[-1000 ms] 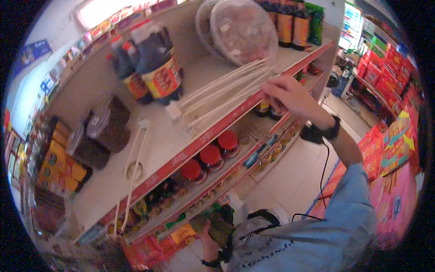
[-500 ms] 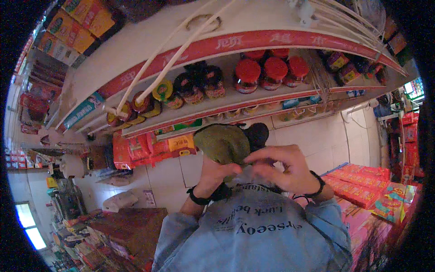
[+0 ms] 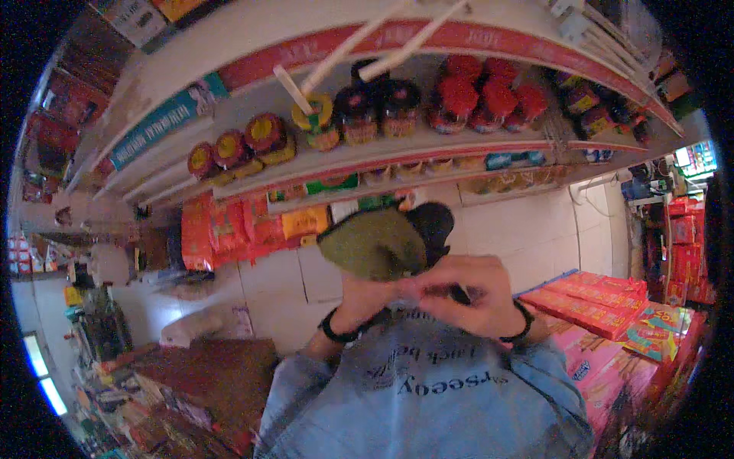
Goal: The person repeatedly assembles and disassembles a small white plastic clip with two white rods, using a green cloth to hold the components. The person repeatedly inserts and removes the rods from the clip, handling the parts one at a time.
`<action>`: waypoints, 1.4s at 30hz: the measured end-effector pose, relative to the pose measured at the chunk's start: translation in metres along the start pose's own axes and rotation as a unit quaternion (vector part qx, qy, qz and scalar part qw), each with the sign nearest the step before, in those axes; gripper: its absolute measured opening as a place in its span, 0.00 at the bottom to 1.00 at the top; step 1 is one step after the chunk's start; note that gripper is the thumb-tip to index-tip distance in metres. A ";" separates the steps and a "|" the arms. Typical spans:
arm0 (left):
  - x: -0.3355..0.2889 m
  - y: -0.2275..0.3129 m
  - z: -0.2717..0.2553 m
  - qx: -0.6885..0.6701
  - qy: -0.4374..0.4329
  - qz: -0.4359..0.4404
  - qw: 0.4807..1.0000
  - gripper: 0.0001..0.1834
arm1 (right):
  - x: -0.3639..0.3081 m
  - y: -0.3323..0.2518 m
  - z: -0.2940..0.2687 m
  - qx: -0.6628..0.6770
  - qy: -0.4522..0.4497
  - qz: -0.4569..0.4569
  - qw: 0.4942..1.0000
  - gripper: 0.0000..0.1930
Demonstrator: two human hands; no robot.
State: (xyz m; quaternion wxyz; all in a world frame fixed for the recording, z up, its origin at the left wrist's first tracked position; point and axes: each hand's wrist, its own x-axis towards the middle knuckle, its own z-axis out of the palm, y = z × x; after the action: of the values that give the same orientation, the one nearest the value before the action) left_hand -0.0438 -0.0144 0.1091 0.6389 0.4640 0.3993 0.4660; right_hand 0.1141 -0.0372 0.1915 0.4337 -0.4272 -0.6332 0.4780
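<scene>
Well, both hands are close together in front of the blue shirt [image 3: 428, 413], and their fingertips meet or nearly meet. The left hand [image 3: 361, 300] is curled up, with its thumb toward the other hand. The right hand [image 3: 485, 291] has bent fingers, with a small dark gap between the thumb and the fingers. It is all blurry there, so I cannot tell if either one has hold of something small. A soft-looking olive green thing [image 3: 372, 243] is just past the left hand and looks like it touches it, but I cannot tell what it is. A round black thing [image 3: 436, 228] is right beside it. Each wrist has a black band [image 3: 336, 327] on it. Farther off is a shelf with a red front strip [image 3: 367, 42]. White sticks [image 3: 413, 42] poke out over the strip. Under it stand jars with red lids [image 3: 456, 96], dark jars [image 3: 358, 111] and brown jars [image 3: 267, 139]. Red packets [image 3: 223, 229] are lower down at the left. Flat red boxes [image 3: 589, 298] lie at the right, near the tile floor [image 3: 527, 229].
</scene>
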 end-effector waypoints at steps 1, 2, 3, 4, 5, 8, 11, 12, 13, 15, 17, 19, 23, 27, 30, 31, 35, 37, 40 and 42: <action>0.000 0.001 -0.003 -0.007 0.026 -0.003 1.000 0.37 | 0.005 0.005 0.001 -0.068 -0.018 -0.065 0.995 0.09; -0.002 -0.002 -0.009 -0.008 0.015 0.014 1.000 0.37 | 0.008 0.009 0.004 -0.080 -0.011 -0.079 0.994 0.09; -0.006 -0.011 -0.016 0.009 0.021 -0.043 0.999 0.35 | 0.007 0.015 0.009 -0.096 0.002 -0.081 0.992 0.08; -0.010 -0.016 -0.022 0.028 0.028 -0.100 0.994 0.32 | 0.005 0.017 0.015 -0.110 0.014 -0.083 0.990 0.08; -0.009 -0.019 -0.027 0.029 0.017 -0.084 0.996 0.32 | 0.009 0.019 0.019 -0.146 0.020 -0.101 0.984 0.07; -0.010 -0.020 -0.033 -0.005 0.029 -0.045 0.999 0.26 | 0.013 0.013 0.020 -0.175 0.011 -0.086 0.981 0.08; -0.018 -0.011 -0.040 -0.131 0.089 -0.077 0.984 0.21 | 0.029 -0.012 0.006 -0.159 0.060 -0.103 0.980 0.07; -0.019 -0.011 -0.045 -0.123 0.096 -0.065 0.986 0.19 | 0.035 -0.017 -0.001 -0.164 0.069 -0.107 0.978 0.07; -0.020 -0.013 -0.051 -0.117 0.105 -0.052 0.986 0.18 | 0.043 -0.022 -0.008 -0.183 0.077 -0.125 0.972 0.07; -0.025 -0.020 -0.063 -0.116 0.122 -0.070 0.983 0.18 | 0.057 -0.033 -0.020 -0.207 0.093 -0.148 0.963 0.07; -0.028 -0.025 -0.071 -0.116 0.132 -0.089 0.980 0.18 | 0.066 -0.048 -0.031 -0.276 0.140 -0.150 0.939 0.07; -0.033 -0.028 -0.077 -0.163 0.167 -0.073 0.970 0.19 | 0.079 -0.065 -0.047 -0.268 0.175 -0.114 0.941 0.08; -0.036 -0.023 -0.081 -0.189 0.199 -0.098 0.957 0.20 | 0.116 -0.096 -0.101 -0.453 0.234 -0.142 0.848 0.10; -0.031 -0.021 -0.082 -0.192 0.177 -0.087 0.961 0.20 | 0.172 -0.108 -0.170 -0.646 0.202 -0.179 0.714 0.10; -0.031 -0.043 -0.096 -0.205 0.168 -0.083 0.961 0.20 | 0.208 -0.103 -0.199 -0.714 0.122 -0.147 0.674 0.08; -0.029 -0.045 -0.100 -0.215 0.172 -0.090 0.957 0.20 | 0.219 -0.100 -0.198 -0.716 0.122 -0.148 0.672 0.08; -0.021 -0.030 -0.092 -0.221 0.186 -0.069 0.955 0.20 | 0.238 -0.088 -0.212 -0.755 0.031 -0.032 0.654 0.09; -0.021 -0.042 -0.103 -0.223 0.179 -0.061 0.956 0.20 | 0.245 -0.093 -0.203 -0.755 0.010 -0.014 0.656 0.09; -0.019 -0.050 -0.113 -0.194 0.197 -0.063 0.959 0.19 | 0.244 -0.100 -0.197 -0.702 0.002 0.081 0.707 0.09; -0.022 -0.038 -0.107 -0.208 0.200 -0.056 0.956 0.19 | 0.246 -0.103 -0.200 -0.669 -0.015 0.060 0.741 0.10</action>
State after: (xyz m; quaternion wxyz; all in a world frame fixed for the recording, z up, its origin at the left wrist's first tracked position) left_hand -0.1413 -0.0172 0.0470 0.6537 0.1951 0.4382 0.5854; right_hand 0.2284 0.2265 0.3604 -0.0024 -0.6376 -0.7695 -0.0373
